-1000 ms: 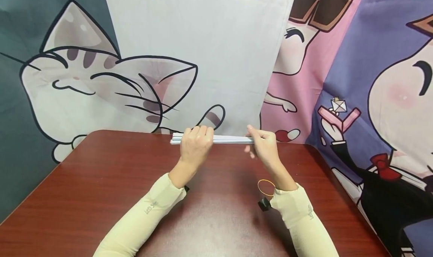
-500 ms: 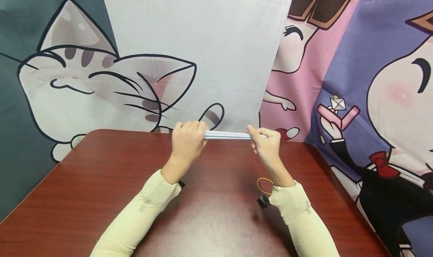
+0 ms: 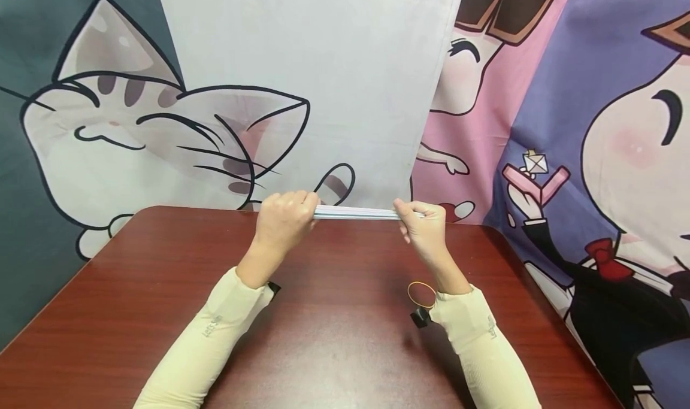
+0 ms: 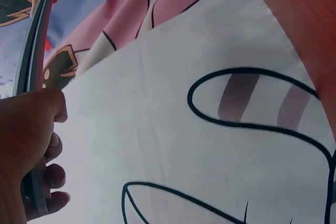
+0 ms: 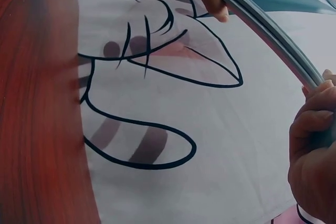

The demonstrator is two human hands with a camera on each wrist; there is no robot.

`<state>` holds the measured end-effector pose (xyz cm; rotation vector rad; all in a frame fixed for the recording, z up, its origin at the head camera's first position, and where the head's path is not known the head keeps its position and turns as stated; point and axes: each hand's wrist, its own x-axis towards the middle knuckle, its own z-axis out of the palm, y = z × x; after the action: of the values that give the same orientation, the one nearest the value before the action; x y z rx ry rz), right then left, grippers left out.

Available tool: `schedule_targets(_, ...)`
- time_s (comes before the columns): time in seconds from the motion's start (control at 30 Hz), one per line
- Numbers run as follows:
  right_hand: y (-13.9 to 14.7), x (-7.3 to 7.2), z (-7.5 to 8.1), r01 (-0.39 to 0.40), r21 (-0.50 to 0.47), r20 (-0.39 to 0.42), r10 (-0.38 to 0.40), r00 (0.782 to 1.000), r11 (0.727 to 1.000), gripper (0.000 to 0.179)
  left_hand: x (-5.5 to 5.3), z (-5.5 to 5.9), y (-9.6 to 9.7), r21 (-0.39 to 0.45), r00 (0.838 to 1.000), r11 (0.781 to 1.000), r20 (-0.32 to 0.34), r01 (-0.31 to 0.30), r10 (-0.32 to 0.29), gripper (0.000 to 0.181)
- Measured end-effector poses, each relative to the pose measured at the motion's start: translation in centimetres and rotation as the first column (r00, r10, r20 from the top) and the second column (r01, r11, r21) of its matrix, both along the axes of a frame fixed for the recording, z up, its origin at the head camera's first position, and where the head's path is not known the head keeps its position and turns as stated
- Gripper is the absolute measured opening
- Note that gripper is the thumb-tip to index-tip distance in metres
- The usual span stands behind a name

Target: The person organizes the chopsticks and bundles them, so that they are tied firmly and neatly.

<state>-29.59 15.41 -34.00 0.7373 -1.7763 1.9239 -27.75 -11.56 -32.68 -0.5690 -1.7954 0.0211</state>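
A slim bundle (image 3: 356, 213) of long, pale, strip-like layers (whitish in the head view, greyer in the wrist views) stretches nearly level between the left hand (image 3: 286, 218) and the right hand (image 3: 427, 229), gripped toward both ends. The layers lie close together, lengthwise, slightly bowed in the right wrist view.
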Motion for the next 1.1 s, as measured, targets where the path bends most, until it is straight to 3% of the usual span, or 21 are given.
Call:
schedule_targets(0.17, 0.1, 0.2, 0.2, -0.021, 0.02, -0.01, 0.021, 1.0, 1.0, 0.023, 0.0, 0.2, -0.1, 0.024, 1.0, 1.0, -0.008, 0.0, 0.0, 0.031)
schedule_targets(0.33, 0.7, 0.2, 0.7, -0.102, 0.141, 0.009, 0.102, 0.995, 0.985, 0.006, 0.0, 0.2, 0.4, 0.033, 0.999, 0.999, -0.048, -0.005, 0.007, 0.03)
schedule_targets(0.53, 2.0, 0.0, 1.9, -0.169, 0.265, 0.038, 0.165, 0.986, 0.949, 0.035, -0.4, 0.4, 0.6, 0.055, 0.998, 0.998, -0.059, -0.019, 0.022, 0.028)
schedule_targets(0.7, 2.1, -0.2, 1.8, -0.232, 0.304, 0.077, 0.219, 0.973, 0.924, 0.033, -0.5, 0.1, 1.1, 0.043, 0.998, 0.998, -0.047, -0.034, 0.036, 0.029)
schedule_targets(0.77, 2.0, -0.3, 1.5, -0.26, 0.303, 0.094, 0.242, 0.966, 0.917, 0.033, -0.5, -0.2, 1.3, 0.04, 0.998, 0.998, -0.042, -0.04, 0.041, 0.03)
schedule_targets(0.93, 2.3, -0.7, 1.1, -0.259, 0.239, 0.096, 0.243, 0.965, 0.936, 0.032, -0.5, -0.3, 1.3, 0.025, 0.998, 0.999, -0.039, -0.046, 0.047, 0.029)
schedule_targets(1.1, 2.4, -0.7, 0.8, -0.31, 0.181, 0.114, 0.294, 0.949, 0.933, 0.028, -0.6, -0.6, 1.6, 0.025, 0.998, 0.998, -0.023, -0.051, 0.051, 0.031)
